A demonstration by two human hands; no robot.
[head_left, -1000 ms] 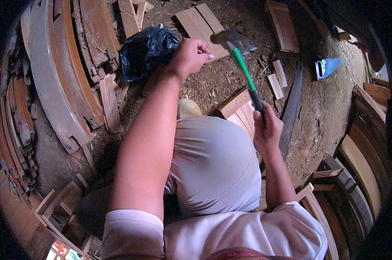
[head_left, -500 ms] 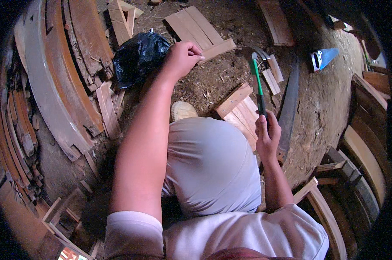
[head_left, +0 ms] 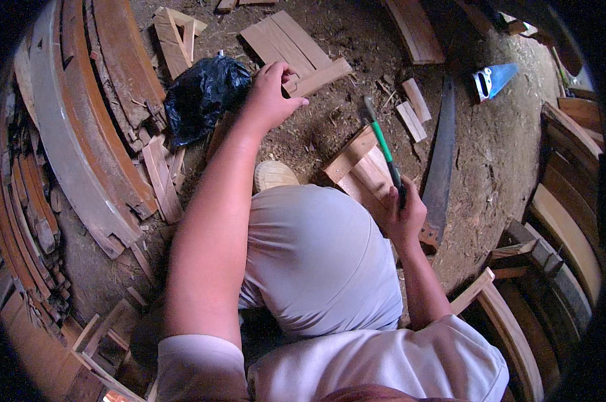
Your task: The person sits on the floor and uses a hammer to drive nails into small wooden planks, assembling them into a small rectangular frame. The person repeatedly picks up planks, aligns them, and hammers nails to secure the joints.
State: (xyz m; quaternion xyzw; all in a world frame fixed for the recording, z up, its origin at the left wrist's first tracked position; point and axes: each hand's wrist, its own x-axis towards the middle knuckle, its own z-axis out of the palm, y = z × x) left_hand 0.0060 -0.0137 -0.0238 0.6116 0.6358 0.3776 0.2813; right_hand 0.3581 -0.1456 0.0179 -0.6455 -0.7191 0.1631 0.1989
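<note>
1. Left hand (head_left: 271, 94), at 12 o'clock, fingertips resting on a flat panel of joined reddish wooden slats (head_left: 291, 48) on the dirt floor (head_left: 504, 154).
2. Right hand (head_left: 402, 218), at 3 o'clock, gripping a green-handled hammer (head_left: 383, 144), head raised.
3. Crumpled black plastic bag (head_left: 202, 94), at 11 o'clock, just beside the left wrist.

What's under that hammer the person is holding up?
Beneath the green-handled hammer, gripped by the right hand, lies a small panel of wooden slats on the dirt floor. The panel's near part is hidden behind the hand and knee.
</note>
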